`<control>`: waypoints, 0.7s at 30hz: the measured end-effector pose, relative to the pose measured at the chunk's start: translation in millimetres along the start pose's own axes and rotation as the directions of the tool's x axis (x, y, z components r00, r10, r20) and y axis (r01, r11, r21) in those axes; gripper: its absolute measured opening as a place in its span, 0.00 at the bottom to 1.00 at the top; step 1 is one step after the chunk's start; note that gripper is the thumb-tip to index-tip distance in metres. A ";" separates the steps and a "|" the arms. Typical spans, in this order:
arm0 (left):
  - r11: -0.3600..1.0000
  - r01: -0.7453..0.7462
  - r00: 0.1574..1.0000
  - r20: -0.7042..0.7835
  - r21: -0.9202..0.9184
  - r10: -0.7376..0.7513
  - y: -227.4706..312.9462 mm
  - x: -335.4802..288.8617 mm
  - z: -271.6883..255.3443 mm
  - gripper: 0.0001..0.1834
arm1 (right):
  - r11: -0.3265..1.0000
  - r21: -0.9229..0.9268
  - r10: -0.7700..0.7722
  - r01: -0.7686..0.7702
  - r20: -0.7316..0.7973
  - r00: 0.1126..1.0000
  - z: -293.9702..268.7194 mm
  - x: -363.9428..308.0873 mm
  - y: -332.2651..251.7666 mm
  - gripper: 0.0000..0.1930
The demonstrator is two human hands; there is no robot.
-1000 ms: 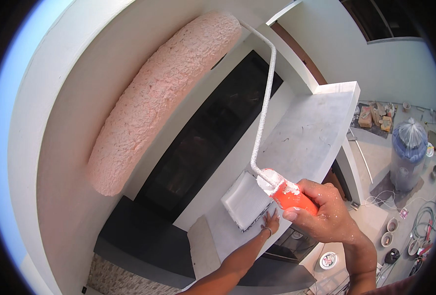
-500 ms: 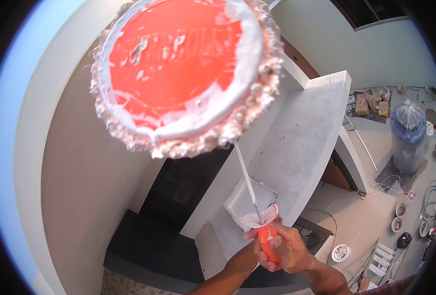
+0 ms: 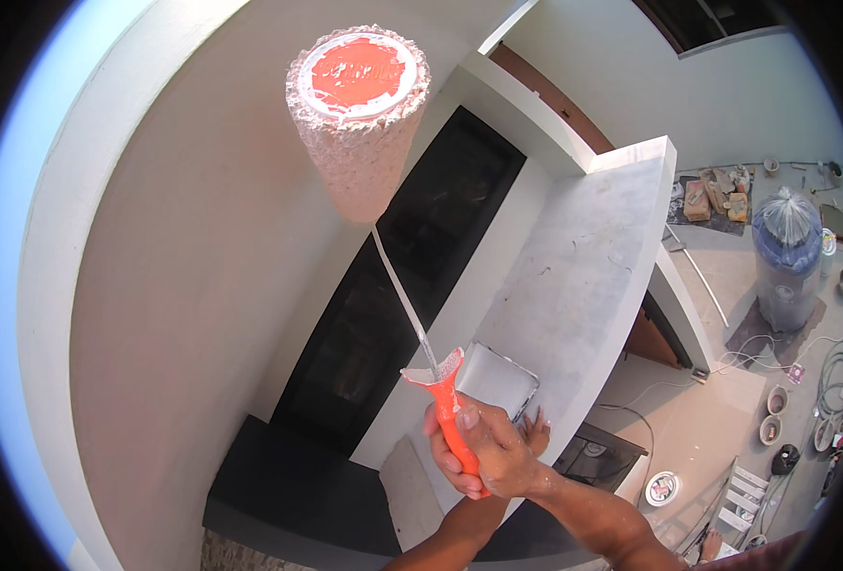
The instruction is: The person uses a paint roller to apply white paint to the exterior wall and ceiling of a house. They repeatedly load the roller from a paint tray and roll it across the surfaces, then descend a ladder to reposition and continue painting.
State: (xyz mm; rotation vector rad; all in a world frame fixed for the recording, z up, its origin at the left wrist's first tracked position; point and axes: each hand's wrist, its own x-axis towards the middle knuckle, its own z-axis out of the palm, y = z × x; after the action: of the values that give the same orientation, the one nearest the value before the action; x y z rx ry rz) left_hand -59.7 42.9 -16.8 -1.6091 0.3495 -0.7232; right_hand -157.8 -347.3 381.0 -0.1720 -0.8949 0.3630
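A paint roller (image 3: 355, 167) with a shaggy, paint-coated sleeve and a red end cap rises toward the beige wall (image 3: 184, 276). My right hand (image 3: 493, 452) is wrapped round its orange handle (image 3: 455, 433), and a thin metal rod joins handle and sleeve. Behind that wrist, my left forearm crosses beneath. The fingers of my left hand (image 3: 537, 434) show spread beside the corner of a white paint tray (image 3: 498, 381), which lies on the pale ledge (image 3: 583, 266). Most of the left palm is hidden by the right hand.
A dark recessed panel (image 3: 393, 295) lies between wall and ledge. Below at right are a wrapped barrel (image 3: 788, 266), a paint bucket (image 3: 661, 489), a small white slatted ladder (image 3: 739, 500), a coiled hose (image 3: 831, 390) and trailing cables.
The roller head has moved away from the camera, so its whole sleeve shows. My right hand and handle have shifted left. My left hand's fingers have come into sight by the tray.
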 end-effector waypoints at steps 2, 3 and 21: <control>0.950 0.025 0.997 0.071 -0.312 -0.003 -5.4 0.0 3.0 0.26 | 0.999 -0.051 0.001 -0.003 -0.028 1.000 5.9 3.8 -5.1 0.27; 0.845 0.180 0.958 0.284 -0.503 -0.035 -5.0 4.8 5.7 0.27 | 0.997 -0.078 -0.002 -0.001 -0.039 0.999 7.7 5.2 -8.0 0.27; 0.135 0.900 0.314 0.830 -0.415 0.460 -32.2 54.9 -34.6 0.39 | 0.999 -0.023 0.040 -0.040 0.002 0.999 30.1 26.3 -4.2 0.26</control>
State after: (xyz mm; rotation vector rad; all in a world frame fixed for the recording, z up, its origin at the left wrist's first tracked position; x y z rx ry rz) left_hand -45.8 -11.4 29.1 -3.2001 -0.7139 0.6107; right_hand -165.5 -341.3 419.9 -0.2110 -0.8992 0.3905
